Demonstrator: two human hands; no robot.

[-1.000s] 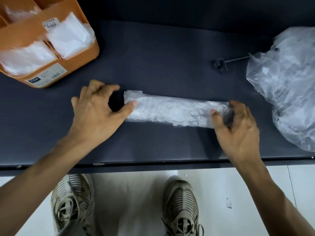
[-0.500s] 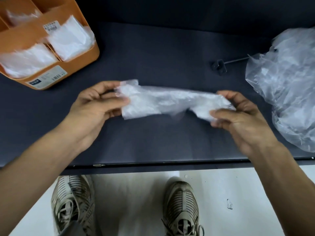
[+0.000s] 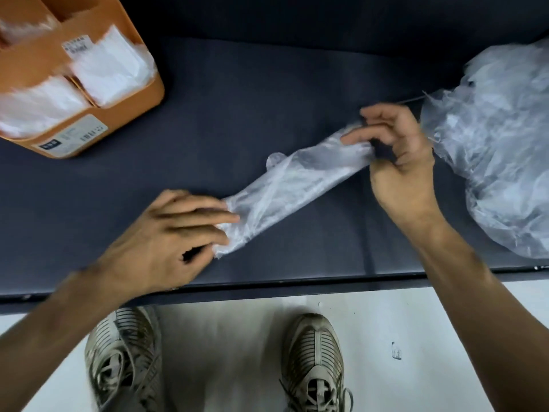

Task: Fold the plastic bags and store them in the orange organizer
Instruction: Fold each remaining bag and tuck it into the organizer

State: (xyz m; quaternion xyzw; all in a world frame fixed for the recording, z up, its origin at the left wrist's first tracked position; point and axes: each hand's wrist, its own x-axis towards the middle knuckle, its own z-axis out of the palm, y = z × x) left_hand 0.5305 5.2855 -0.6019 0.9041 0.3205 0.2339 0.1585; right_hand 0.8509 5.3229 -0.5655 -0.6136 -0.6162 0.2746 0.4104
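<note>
While both hands hold it by its ends, the folded plastic bag (image 3: 292,185) runs as a long narrow strip on a diagonal, its long axis going from near-left to far-right across the dark table (image 3: 237,93). Its near-left end points toward the table's front edge and its far-right end points toward the heap of loose bags (image 3: 502,150). The strip is clear and whitish, crinkled, with lengthwise creases and a small loop of film sticking out on its far side about midway (whether the middle touches the table or hangs just above it cannot be told).

At the near-left end the left hand (image 3: 166,236) grips the bag, thumb on top and fingers curled round the bunched film. At the far-right end the right hand (image 3: 398,150) pinches the other end, fingers bent over it and the thumb beneath.

Just right of the right hand lies the heap, crumpled and translucent, reaching to the right edge of view. Well apart, at the far left, stands the orange organizer (image 3: 139,96), its compartments holding folded white bags (image 3: 110,66), with a label on its near wall. Below the table edge, two worn sneakers (image 3: 315,361) stand on a pale floor (image 3: 222,352).
</note>
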